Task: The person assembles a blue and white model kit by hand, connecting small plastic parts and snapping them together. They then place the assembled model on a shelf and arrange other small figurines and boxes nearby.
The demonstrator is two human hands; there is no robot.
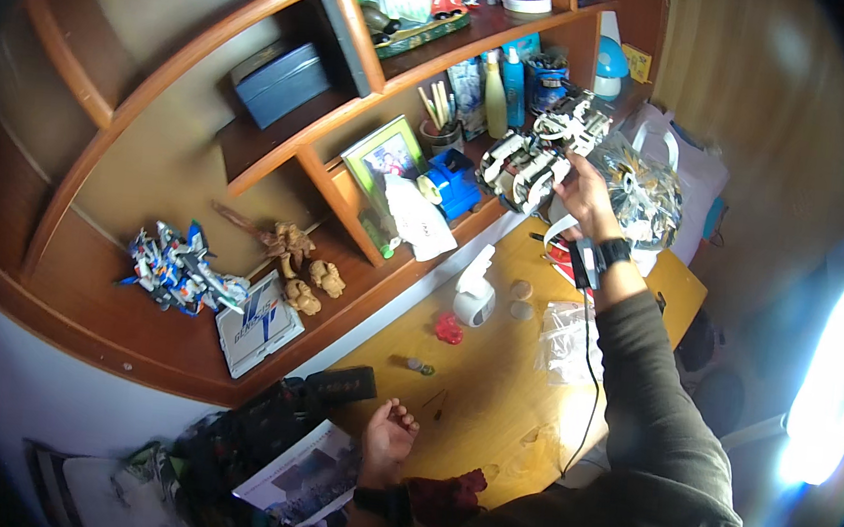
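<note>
My right hand (588,200) reaches out to the shelf, its fingers closed on the near edge of a white and black toy robot model (525,172). Part of the model's side is hidden behind those fingers. Close behind it is a similar white and black mass of parts (573,124); whether the two are joined, I cannot tell. Low over the near edge of the desk, my left hand (392,437) is turned palm up. Its fingers are loosely curled and apart, with nothing in them. A printed picture sheet (308,476) lies beside that wrist.
On the wooden desk (376,335) are a white winged object (475,288), a red item (448,328) and clear plastic bags (567,347). A bag of loose parts (639,197) stands right of the model. The shelf holds a blue toy (454,184), bottles (513,86) and another robot model (181,268).
</note>
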